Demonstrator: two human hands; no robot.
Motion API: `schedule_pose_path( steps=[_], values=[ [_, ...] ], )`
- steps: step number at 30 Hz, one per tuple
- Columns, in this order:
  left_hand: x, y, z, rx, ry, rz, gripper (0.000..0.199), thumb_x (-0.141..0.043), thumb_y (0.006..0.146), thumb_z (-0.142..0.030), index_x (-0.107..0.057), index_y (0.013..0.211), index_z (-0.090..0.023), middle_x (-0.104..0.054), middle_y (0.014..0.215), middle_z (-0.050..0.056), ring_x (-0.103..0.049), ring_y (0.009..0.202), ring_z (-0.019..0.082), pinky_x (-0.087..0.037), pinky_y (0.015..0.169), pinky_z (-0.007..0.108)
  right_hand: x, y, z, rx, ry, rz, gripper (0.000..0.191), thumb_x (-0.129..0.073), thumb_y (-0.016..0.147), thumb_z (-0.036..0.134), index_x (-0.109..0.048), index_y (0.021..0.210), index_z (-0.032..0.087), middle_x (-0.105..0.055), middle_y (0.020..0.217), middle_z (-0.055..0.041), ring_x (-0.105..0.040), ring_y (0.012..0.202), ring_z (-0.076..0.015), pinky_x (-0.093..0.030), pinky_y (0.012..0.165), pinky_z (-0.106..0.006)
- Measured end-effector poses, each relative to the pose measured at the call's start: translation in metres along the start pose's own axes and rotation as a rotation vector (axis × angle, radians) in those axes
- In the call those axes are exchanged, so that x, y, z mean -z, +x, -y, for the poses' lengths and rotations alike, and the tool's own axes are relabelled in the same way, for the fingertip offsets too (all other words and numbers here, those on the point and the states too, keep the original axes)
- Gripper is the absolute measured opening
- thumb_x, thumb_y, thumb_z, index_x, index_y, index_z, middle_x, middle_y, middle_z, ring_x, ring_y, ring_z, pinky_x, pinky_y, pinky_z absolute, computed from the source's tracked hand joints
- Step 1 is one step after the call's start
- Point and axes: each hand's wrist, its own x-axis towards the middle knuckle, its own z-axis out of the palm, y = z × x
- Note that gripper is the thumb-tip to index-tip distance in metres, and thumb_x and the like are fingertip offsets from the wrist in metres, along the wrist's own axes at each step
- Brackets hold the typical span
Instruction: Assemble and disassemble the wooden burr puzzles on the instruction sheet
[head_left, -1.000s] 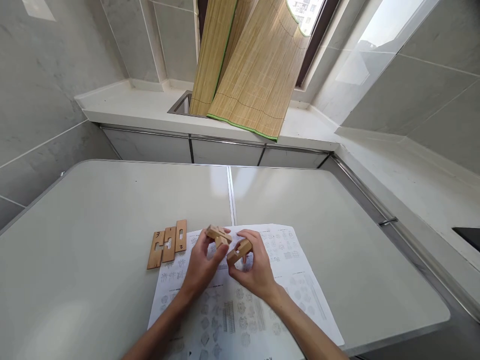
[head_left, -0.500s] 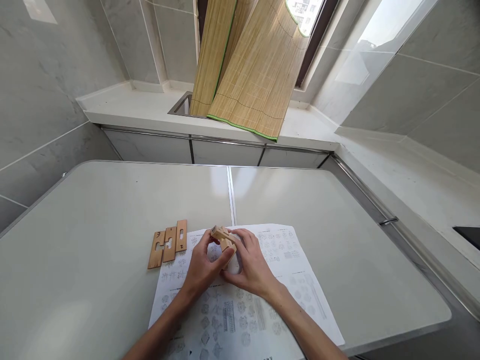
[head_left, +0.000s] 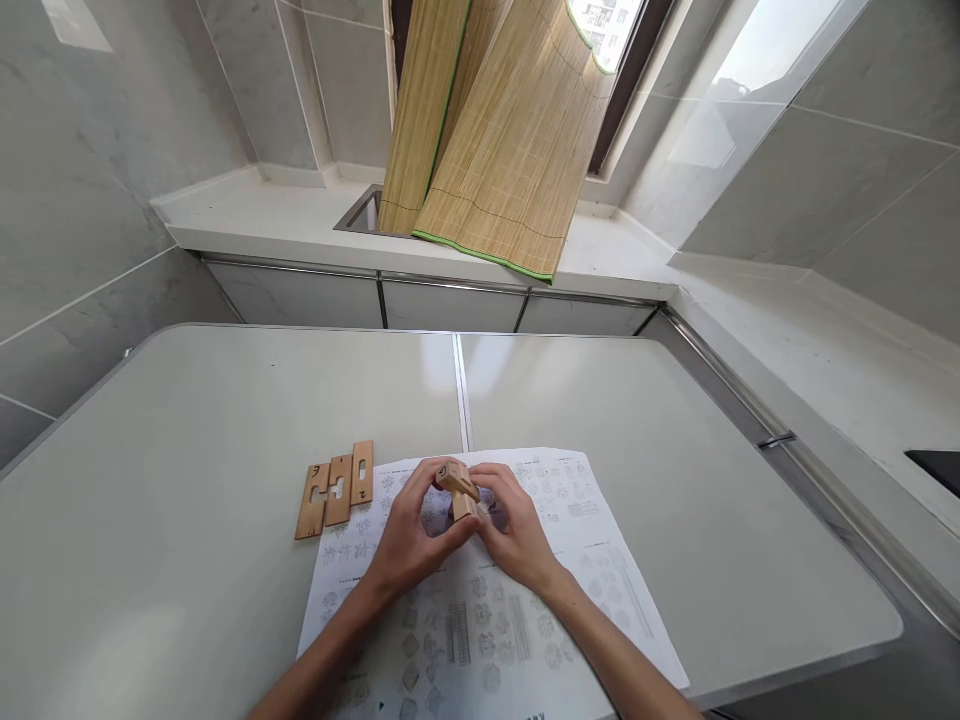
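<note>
Between my two hands, over the printed sheet [head_left: 622,600], is a small cluster of wooden puzzle pieces [head_left: 459,484], light brown and fitted across one another. My left hand [head_left: 411,530] grips it from the left, thumb at its near end. From the right, my right hand [head_left: 517,530] pinches it with curled fingers, which hide part of it. Three flat wooden pieces with cut-out slots and handwritten numbers lie side by side left of my hands: the leftmost piece [head_left: 306,515], the middle piece [head_left: 335,508] and the right piece [head_left: 367,462].
The pale table [head_left: 187,430] has a metal seam [head_left: 462,390] down its middle. Beyond it runs a white counter [head_left: 285,225] with a sink [head_left: 361,215], partly covered by a bamboo mat [head_left: 517,150]. A metal rail [head_left: 720,370] edges the counter on the right.
The wooden cluster has turned between my hands and now shows its end more toward me. My right fingers have shifted their hold on it. The flat pieces and sheet stay in place.
</note>
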Motion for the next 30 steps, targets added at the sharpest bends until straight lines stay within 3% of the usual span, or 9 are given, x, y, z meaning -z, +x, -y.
schedule_pose_path(
  steps=[8,13,16,21,30],
  values=[
    [0.006,0.000,0.004,0.107,0.009,-0.020,0.047,-0.070,0.091,-0.058,-0.065,0.125,-0.026,-0.067,0.131,0.009,-0.063,0.118,0.030,-0.052,0.101,0.044,0.006,0.005,0.006,-0.142,0.214,-0.085,0.019,-0.058,0.105,0.040,-0.069,0.104,0.025,-0.070,0.106,-0.0056,-0.067,0.104,-0.0243,-0.053,0.095,-0.039],
    [0.013,0.003,0.004,0.219,0.151,-0.142,0.049,-0.074,0.087,-0.058,-0.062,0.124,-0.027,-0.068,0.129,0.008,-0.065,0.110,0.029,-0.055,0.095,0.044,0.006,0.004,-0.004,-0.240,-0.021,-0.278,0.024,-0.063,0.099,0.037,-0.054,0.080,0.024,-0.065,0.100,-0.0053,-0.063,0.100,-0.0241,-0.051,0.089,-0.037],
    [0.020,0.006,0.007,0.167,0.246,-0.116,0.051,-0.077,0.084,-0.056,-0.063,0.123,-0.026,-0.066,0.130,0.009,-0.067,0.110,0.030,-0.057,0.093,0.043,0.002,0.003,-0.008,-0.267,-0.240,-0.295,0.028,-0.062,0.094,0.028,-0.042,0.075,0.026,-0.061,0.101,-0.0063,-0.061,0.096,-0.0250,-0.051,0.079,-0.037],
    [0.028,0.008,0.018,0.059,0.397,-0.059,0.053,-0.077,0.083,-0.046,-0.060,0.128,-0.024,-0.065,0.131,0.012,-0.064,0.121,0.034,-0.057,0.099,0.048,-0.002,0.001,-0.011,-0.229,-0.487,-0.287,0.029,-0.063,0.085,0.018,-0.037,0.076,0.027,-0.059,0.101,-0.0072,-0.058,0.097,-0.0283,-0.050,0.080,-0.041],
    [0.024,0.003,0.024,-0.086,0.586,0.049,0.049,-0.073,0.078,-0.031,-0.059,0.124,-0.021,-0.059,0.137,0.014,-0.054,0.129,0.038,-0.052,0.104,0.053,-0.004,0.000,-0.013,-0.222,-0.533,-0.225,0.030,-0.065,0.075,0.016,-0.037,0.079,0.027,-0.057,0.104,-0.0070,-0.054,0.100,-0.0298,-0.049,0.081,-0.044]
  ],
)
